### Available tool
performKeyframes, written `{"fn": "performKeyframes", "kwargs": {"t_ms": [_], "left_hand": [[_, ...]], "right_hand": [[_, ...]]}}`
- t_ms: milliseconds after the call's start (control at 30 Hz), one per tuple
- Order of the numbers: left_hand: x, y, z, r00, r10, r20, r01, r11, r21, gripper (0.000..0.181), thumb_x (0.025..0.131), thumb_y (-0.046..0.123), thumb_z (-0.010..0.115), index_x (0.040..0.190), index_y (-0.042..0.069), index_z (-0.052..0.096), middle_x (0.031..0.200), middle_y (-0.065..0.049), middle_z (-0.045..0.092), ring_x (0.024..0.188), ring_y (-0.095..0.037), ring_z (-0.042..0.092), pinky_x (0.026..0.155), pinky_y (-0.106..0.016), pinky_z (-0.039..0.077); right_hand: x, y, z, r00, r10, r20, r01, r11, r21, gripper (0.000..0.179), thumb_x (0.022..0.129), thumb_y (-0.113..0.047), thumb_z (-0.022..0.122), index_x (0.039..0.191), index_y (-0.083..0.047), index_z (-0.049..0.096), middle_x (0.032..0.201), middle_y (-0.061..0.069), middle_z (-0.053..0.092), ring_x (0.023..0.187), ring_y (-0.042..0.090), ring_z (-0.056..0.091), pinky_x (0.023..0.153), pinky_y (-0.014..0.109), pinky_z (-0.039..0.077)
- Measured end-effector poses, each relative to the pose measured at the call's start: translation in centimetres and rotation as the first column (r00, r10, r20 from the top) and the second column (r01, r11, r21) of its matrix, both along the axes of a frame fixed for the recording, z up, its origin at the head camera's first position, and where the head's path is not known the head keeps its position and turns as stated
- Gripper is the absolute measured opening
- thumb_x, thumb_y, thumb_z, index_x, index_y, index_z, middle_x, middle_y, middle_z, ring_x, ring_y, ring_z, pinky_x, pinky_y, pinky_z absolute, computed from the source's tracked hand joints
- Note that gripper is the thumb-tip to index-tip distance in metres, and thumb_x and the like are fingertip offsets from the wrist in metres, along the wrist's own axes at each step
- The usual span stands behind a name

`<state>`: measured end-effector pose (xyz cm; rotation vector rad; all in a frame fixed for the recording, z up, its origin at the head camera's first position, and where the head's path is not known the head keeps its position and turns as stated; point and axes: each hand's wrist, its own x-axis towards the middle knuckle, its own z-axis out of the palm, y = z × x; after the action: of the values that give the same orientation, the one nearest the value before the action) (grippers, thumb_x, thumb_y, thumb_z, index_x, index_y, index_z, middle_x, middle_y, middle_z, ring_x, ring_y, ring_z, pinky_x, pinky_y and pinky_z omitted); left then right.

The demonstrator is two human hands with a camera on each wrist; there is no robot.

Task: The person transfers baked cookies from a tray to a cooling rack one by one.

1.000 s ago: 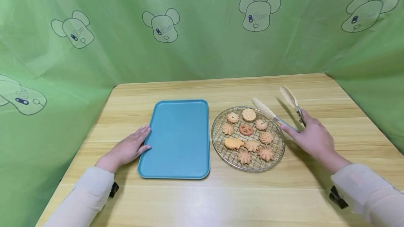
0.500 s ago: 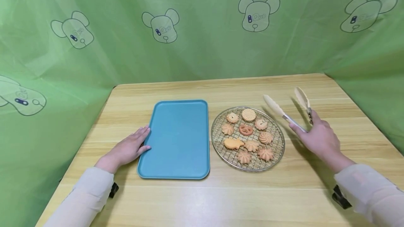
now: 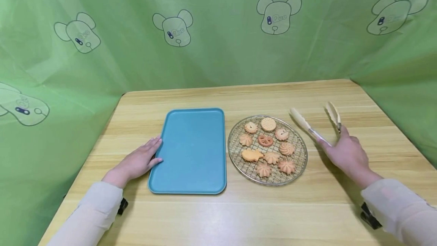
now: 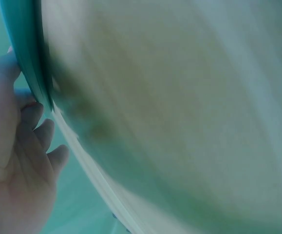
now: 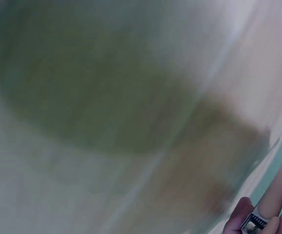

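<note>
At the left edge of a blue rectangular tray [image 3: 191, 151], my left hand [image 3: 136, 160] rests with its fingers and thumb touching the rim. In the left wrist view, the fingers [image 4: 31, 114] lie loosely bent beside the tray's edge [image 4: 26, 44]. My right hand [image 3: 349, 155] holds a pair of tongs [image 3: 301, 120] with pale tips, their arms spread and nothing between them. They are right of a round wire rack [image 3: 235, 153] bearing several cookies, among them a pretzel [image 3: 265, 141] and a fish-shaped one [image 3: 252, 155]. The right wrist view catches only part of the tongs [image 5: 276, 192].
All of this is on a light wooden table [image 3: 218, 219]. Green curtains [image 3: 218, 60] with bear-head drawings stand behind it and at both sides. The rack sits close to the tray's right edge.
My right hand has moved right with the tongs, away from the rack, and the tips have come lower. The left hand, tray and cookies stay in place.
</note>
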<state>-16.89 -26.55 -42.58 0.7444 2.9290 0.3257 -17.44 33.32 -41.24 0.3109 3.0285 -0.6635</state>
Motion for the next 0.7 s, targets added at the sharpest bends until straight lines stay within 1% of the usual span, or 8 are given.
{"fn": "performKeyframes", "kwargs": {"t_ms": [200, 333, 433, 600, 700], "left_hand": [[0.1, 0.0, 0.0, 1.0, 0.001, 0.002, -0.001, 1.0, 0.0, 0.066, 0.1, 0.031, 0.052, 0.148, -0.005, 0.025, 0.154, -0.02, 0.021, 0.139, -0.038, 0.021, 0.111, -0.051, 0.022], [0.1, 0.0, 0.0, 1.0, 0.003, 0.001, -0.003, 1.0, 0.003, 0.066, 0.1, 0.031, 0.052, 0.148, -0.005, 0.025, 0.154, -0.02, 0.021, 0.139, -0.038, 0.021, 0.111, -0.051, 0.022], [0.1, 0.0, 0.1, 1.0, 0.003, 0.001, -0.003, 1.0, 0.004, 0.065, 0.1, 0.03, 0.052, 0.148, -0.005, 0.025, 0.154, -0.02, 0.021, 0.139, -0.038, 0.022, 0.111, -0.051, 0.022], [0.1, 0.1, 0.1, 1.0, 0.001, 0.003, -0.001, 1.0, 0.002, 0.065, 0.1, 0.03, 0.052, 0.148, -0.005, 0.025, 0.154, -0.021, 0.021, 0.139, -0.038, 0.021, 0.111, -0.051, 0.022], [0.2, 0.1, 0.2, 1.0, 0.0, 0.002, 0.0, 1.0, 0.004, 0.065, 0.1, 0.029, 0.052, 0.148, -0.005, 0.025, 0.153, -0.021, 0.022, 0.139, -0.038, 0.022, 0.111, -0.052, 0.022]], "right_hand": [[0.1, 0.0, -0.5, 1.0, -0.014, 0.0, 0.014, 0.999, 0.03, 0.109, 0.088, -0.069, 0.043, 0.144, 0.016, 0.002, 0.106, 0.049, 0.039, 0.084, 0.06, 0.049, 0.052, 0.052, 0.045], [0.1, -0.1, -0.7, 1.0, -0.03, -0.002, 0.03, 0.998, 0.049, 0.108, 0.088, -0.07, 0.042, 0.145, 0.014, 0.003, 0.109, 0.049, 0.039, 0.086, 0.063, 0.043, 0.054, 0.054, 0.043], [0.1, -0.1, -0.9, 0.999, -0.029, -0.018, 0.03, 0.998, 0.064, 0.108, 0.088, -0.069, 0.042, 0.145, 0.014, 0.005, 0.11, 0.048, 0.039, 0.086, 0.06, 0.04, 0.057, 0.052, 0.04], [0.1, 0.0, -1.2, 0.999, -0.002, -0.051, 0.007, 0.995, 0.098, 0.106, 0.089, -0.067, 0.043, 0.143, 0.018, 0.009, 0.108, 0.048, 0.043, 0.085, 0.055, 0.043, 0.067, 0.051, 0.034], [0.1, 0.0, -1.4, 0.999, -0.002, -0.047, 0.007, 0.995, 0.097, 0.107, 0.089, -0.068, 0.043, 0.143, 0.018, 0.01, 0.11, 0.048, 0.042, 0.085, 0.055, 0.042, 0.067, 0.051, 0.034]]}}
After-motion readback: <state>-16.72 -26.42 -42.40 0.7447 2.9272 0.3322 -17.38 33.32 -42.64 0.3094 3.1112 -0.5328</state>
